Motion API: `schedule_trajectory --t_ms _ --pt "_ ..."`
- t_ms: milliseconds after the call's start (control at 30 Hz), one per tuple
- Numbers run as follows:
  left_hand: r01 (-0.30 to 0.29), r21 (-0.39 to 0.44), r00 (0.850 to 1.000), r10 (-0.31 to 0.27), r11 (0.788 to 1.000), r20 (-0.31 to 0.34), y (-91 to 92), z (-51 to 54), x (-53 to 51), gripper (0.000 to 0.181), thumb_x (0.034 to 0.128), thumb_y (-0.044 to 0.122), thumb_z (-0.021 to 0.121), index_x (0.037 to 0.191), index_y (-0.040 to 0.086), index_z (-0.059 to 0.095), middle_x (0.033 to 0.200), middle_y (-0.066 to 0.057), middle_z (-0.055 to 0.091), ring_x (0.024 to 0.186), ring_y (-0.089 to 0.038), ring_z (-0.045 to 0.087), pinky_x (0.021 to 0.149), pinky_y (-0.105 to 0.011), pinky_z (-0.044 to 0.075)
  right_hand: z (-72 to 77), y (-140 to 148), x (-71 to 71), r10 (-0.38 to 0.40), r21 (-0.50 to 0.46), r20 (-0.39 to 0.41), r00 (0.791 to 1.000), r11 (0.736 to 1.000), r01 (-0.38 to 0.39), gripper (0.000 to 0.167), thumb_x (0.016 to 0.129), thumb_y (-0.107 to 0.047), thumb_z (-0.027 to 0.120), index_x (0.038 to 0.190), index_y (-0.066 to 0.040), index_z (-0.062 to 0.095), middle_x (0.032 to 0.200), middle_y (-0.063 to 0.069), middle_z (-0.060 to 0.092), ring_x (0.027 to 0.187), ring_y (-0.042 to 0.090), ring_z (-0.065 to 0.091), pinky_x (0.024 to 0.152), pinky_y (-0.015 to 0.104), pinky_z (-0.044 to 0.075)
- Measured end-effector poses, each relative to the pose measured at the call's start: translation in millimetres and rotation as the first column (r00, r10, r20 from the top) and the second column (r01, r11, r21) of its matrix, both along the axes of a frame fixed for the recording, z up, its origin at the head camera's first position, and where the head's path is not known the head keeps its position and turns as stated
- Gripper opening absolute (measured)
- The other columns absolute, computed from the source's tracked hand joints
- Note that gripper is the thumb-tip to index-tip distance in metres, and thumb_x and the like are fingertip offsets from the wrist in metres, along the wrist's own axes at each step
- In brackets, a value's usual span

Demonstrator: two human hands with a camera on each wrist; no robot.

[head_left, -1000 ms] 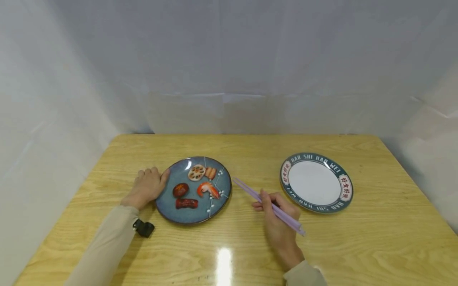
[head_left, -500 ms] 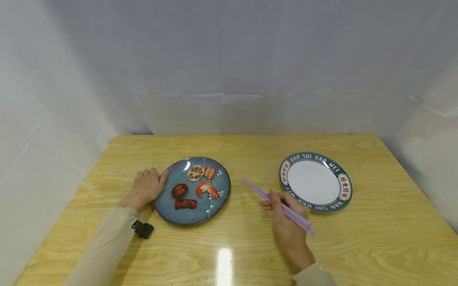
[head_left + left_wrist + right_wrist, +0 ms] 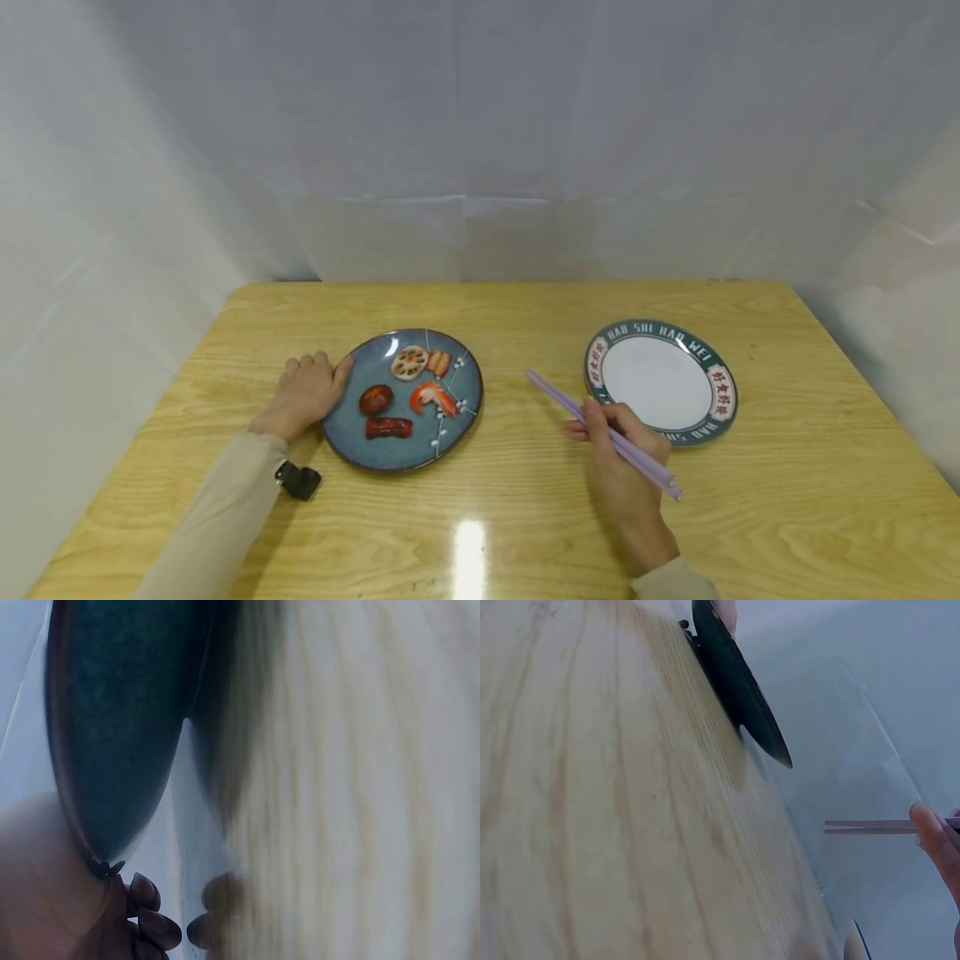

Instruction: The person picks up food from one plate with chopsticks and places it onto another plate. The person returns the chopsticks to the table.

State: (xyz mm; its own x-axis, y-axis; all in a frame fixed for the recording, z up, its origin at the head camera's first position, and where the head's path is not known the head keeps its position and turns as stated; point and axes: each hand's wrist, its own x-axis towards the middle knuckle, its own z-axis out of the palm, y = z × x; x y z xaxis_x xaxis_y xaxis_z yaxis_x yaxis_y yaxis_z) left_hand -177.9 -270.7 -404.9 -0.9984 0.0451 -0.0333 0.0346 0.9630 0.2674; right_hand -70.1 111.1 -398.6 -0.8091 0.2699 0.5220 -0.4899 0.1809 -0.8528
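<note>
A blue plate (image 3: pixel 352 443) with a dark rim stands left of centre in the head view. On it lie a lotus root slice (image 3: pixel 409 363), a small orange-brown piece (image 3: pixel 438 362), a shrimp (image 3: pixel 432 398), a mushroom cap (image 3: pixel 376 399) and a reddish-brown strip (image 3: pixel 388 427). My left hand (image 3: pixel 306 390) holds the plate's left edge, thumb at the rim; in the left wrist view the fingertips (image 3: pixel 160 928) show below it. Pale purple chopsticks (image 3: pixel 555 395) are pinched in my right hand (image 3: pixel 624 454) above the table. Nothing shows between their tips, which point toward the blue plate.
A white plate (image 3: pixel 660 383) with a green lettered rim sits at the right, just beyond my right hand. The wooden table (image 3: pixel 525 533) ends at a pale curtain (image 3: pixel 480 167) behind. A black strap piece (image 3: pixel 298 481) is at my left cuff.
My right hand has moved to the right with the chopsticks, away from the blue plate and closer to the white one. The left hand, the plates and the food pieces stay put.
</note>
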Motion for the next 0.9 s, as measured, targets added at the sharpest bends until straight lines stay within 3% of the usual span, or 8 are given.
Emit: schedule_trajectory --t_ms 200,300,400,567,733,900 --pt "-0.003 0.004 1.0 0.003 1.0 0.008 0.2 0.2 -1.0 0.056 0.1054 0.04 0.025 0.092 -0.011 0.046 0.092 -0.031 0.049 0.089 -0.047 0.043 0.077 -0.055 0.035 -1.6 3.8 -0.8 -0.009 0.034 -0.021 1.0 0.999 0.01 0.013 0.092 0.0 0.064 0.081 0.006 0.067 0.074 0.014 0.071 0.062 0.024 0.069 0.058 0.03 0.054" --pt "-0.004 0.004 1.0 0.004 1.0 0.006 0.6 0.3 -1.2 0.057 0.1054 0.04 0.025 0.092 -0.011 0.047 0.092 -0.031 0.049 0.089 -0.047 0.043 0.077 -0.055 0.035 -2.6 5.6 -1.0 -0.023 0.124 -0.044 0.999 0.992 0.028 0.009 0.09 0.0 0.065 0.082 0.002 0.069 0.075 0.01 0.071 0.063 0.019 0.069 0.057 0.027 0.054" --pt "-0.003 0.002 1.0 0.003 1.0 0.009 0.2 -0.7 -1.1 0.057 0.1054 0.041 0.025 0.092 -0.01 0.047 0.092 -0.031 0.049 0.089 -0.046 0.043 0.077 -0.054 0.034 -3.8 9.4 -1.5 -0.036 0.261 -0.113 0.993 0.963 0.065 0.006 0.088 0.001 0.068 0.083 -0.003 0.071 0.077 0.006 0.072 0.064 0.014 0.068 0.057 0.021 0.052" --pt "0.0 0.002 1.0 0.0 1.0 0.013 0.2 -0.9 -1.1 0.057 0.1055 0.04 0.024 0.091 -0.01 0.047 0.091 -0.03 0.049 0.089 -0.046 0.042 0.078 -0.054 0.034 -3.8 20.6 -1.7 0.027 0.495 -0.299 0.954 0.859 0.131 0.003 0.087 -0.004 0.068 0.086 -0.005 0.07 0.08 0.004 0.071 0.067 0.015 0.067 0.062 0.019 0.051" --pt "0.006 0.001 1.0 -0.006 1.0 0.006 1.2 1.6 -0.7 0.057 0.1056 0.04 0.024 0.089 -0.009 0.046 0.088 -0.029 0.049 0.086 -0.044 0.042 0.076 -0.053 0.033 -0.9 28.0 -0.7 0.132 0.64 -0.327 0.936 0.76 0.116 0.024 0.099 -0.02 0.054 0.09 -0.002 0.067 0.081 0.008 0.069 0.066 0.022 0.067 0.062 0.026 0.054" --pt "0.01 -0.003 1.0 -0.01 1.0 0.01 0.9 1.5 -0.4 0.056 0.1056 0.04 0.024 0.091 -0.01 0.046 0.09 -0.03 0.049 0.087 -0.045 0.042 0.076 -0.053 0.033 2.6 32.8 -2.0 0.204 0.745 -0.356 0.912 0.652 0.145 0.035 0.104 -0.026 0.044 0.092 -0.002 0.066 0.083 0.007 0.068 0.066 0.022 0.067 0.059 0.027 0.054"
